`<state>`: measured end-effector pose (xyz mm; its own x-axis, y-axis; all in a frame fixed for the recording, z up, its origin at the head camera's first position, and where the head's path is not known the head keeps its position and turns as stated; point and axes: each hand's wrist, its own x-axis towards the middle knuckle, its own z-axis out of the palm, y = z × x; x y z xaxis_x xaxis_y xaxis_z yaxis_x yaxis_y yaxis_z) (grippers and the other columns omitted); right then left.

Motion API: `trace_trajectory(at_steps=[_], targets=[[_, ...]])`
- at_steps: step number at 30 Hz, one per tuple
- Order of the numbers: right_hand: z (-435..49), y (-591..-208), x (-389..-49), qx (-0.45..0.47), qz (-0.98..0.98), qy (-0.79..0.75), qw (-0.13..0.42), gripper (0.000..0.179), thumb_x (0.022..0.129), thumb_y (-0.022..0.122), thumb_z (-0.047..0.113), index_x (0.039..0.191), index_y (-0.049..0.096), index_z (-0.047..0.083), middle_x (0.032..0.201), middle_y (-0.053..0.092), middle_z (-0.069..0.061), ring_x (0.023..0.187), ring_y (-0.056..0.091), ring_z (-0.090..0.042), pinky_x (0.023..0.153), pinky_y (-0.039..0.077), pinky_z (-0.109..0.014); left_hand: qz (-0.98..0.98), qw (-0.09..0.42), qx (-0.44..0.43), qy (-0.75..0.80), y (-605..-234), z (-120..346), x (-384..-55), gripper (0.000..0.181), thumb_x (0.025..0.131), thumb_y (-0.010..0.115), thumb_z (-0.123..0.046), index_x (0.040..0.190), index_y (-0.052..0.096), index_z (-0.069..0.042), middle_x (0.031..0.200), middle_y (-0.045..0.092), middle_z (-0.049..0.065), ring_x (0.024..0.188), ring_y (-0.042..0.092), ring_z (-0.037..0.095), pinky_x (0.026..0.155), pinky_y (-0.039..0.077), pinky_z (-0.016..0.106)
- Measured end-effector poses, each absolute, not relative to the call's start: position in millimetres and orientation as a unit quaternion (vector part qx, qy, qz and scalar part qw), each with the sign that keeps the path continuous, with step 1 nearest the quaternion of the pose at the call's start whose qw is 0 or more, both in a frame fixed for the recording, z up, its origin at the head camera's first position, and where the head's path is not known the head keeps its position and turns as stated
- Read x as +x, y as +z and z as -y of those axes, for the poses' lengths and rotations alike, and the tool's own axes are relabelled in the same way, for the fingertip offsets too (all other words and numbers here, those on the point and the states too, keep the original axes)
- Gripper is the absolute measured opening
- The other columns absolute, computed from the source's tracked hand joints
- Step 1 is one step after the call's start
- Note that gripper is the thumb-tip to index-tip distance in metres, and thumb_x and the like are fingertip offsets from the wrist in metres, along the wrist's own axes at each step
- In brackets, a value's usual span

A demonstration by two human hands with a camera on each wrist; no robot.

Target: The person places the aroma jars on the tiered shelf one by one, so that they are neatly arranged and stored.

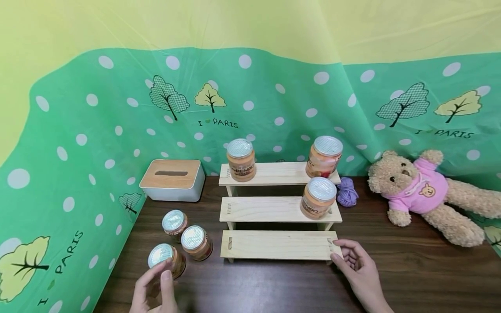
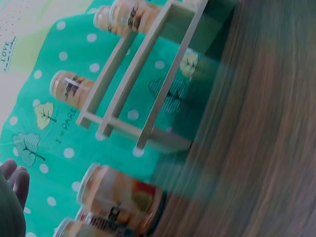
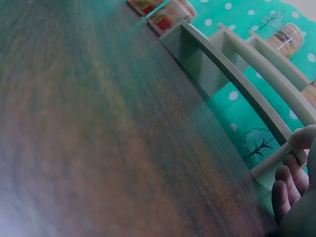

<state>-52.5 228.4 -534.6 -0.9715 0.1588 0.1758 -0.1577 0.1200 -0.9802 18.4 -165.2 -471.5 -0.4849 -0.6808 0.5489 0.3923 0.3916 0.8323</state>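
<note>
A three-step wooden display rack [image 1: 274, 245] stands on the table. My right hand [image 1: 359, 270] pinches the right end of its lowest step between thumb and forefinger; the other fingers curl beneath in the right wrist view. On the left, my left hand [image 1: 154, 292] has thumb and fingers apart with nothing between them, overlapping the front jar [image 1: 178, 263] in the head view. Two more silver-lidded jars of orange contents stand close by, a middle jar [image 1: 197, 248] and a rear jar [image 1: 175, 222]. In the left wrist view, the hand's fingertips [image 2: 20, 182] appear beside the jars.
The top step bears a left jar [image 1: 241, 163] and a right jar [image 1: 324, 158]; another jar [image 1: 318, 200] sits at the middle step's right. Purple yarn [image 1: 347, 192] and a teddy bear [image 1: 422, 191] lie to the right. A tissue box [image 1: 172, 182] stands back left, before a green cloth [image 1: 274, 108].
</note>
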Motion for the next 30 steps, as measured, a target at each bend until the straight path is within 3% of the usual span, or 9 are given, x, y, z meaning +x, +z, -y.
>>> trace_trajectory(at_steps=[5, 9, 13, 19, 30], targets=[[-228.5, -534.2, -52.1, 0.005, 0.734, 0.668, 0.121, 0.032, 0.095, 0.074, -0.019, 0.125, 0.067, -0.011, 0.083, 0.067, -0.003, 0.067, 0.058, -0.008, 0.054, 0.045, -0.029, 0.685, 0.517, 0.147, -0.492, -463.6, 176.5, 13.2, 0.016, 0.094, 0.070, 0.020, 0.109, 0.072, 0.022, 0.111, 0.080, -0.006, 0.091, 0.073, 0.006, 0.079, 0.057, 0.009], [-228.3, -533.7, -52.4, 0.003, 0.735, 0.667, 0.121, 0.032, 0.095, 0.074, -0.019, 0.125, 0.067, -0.011, 0.082, 0.066, -0.002, 0.067, 0.058, -0.008, 0.054, 0.045, -0.029, 0.699, 0.522, 0.165, -0.460, -466.1, 188.9, 8.7, 0.018, 0.090, 0.075, 0.019, 0.108, 0.074, 0.021, 0.116, 0.076, -0.009, 0.102, 0.072, 0.005, 0.086, 0.056, 0.011], [-228.3, -534.3, -52.7, 0.002, 0.737, 0.665, 0.121, 0.032, 0.095, 0.075, -0.018, 0.125, 0.068, -0.010, 0.082, 0.066, -0.003, 0.066, 0.057, -0.008, 0.054, 0.044, -0.030, 0.723, 0.506, 0.202, -0.425, -473.4, 198.6, 4.2, 0.023, 0.086, 0.083, 0.013, 0.109, 0.079, 0.013, 0.122, 0.070, -0.018, 0.116, 0.064, 0.000, 0.094, 0.048, 0.014], [-228.5, -535.5, -52.8, 0.005, 0.737, 0.665, 0.120, 0.033, 0.095, 0.074, -0.019, 0.126, 0.067, -0.010, 0.082, 0.066, -0.003, 0.066, 0.057, -0.008, 0.054, 0.043, -0.032, 0.741, 0.460, 0.260, -0.414, -485.7, 204.2, 2.7, 0.031, 0.084, 0.091, 0.002, 0.113, 0.082, 0.002, 0.130, 0.059, -0.026, 0.124, 0.053, -0.004, 0.098, 0.040, 0.017], [-228.0, -534.7, -52.8, -0.002, 0.751, 0.649, 0.125, 0.032, 0.096, 0.076, -0.016, 0.126, 0.068, -0.008, 0.083, 0.062, -0.001, 0.065, 0.053, -0.007, 0.053, 0.040, -0.034, 0.751, 0.432, 0.269, -0.421, -504.1, 206.7, -0.6, 0.033, 0.084, 0.092, -0.003, 0.114, 0.080, 0.002, 0.132, 0.051, -0.031, 0.120, 0.048, -0.008, 0.095, 0.041, 0.014]])
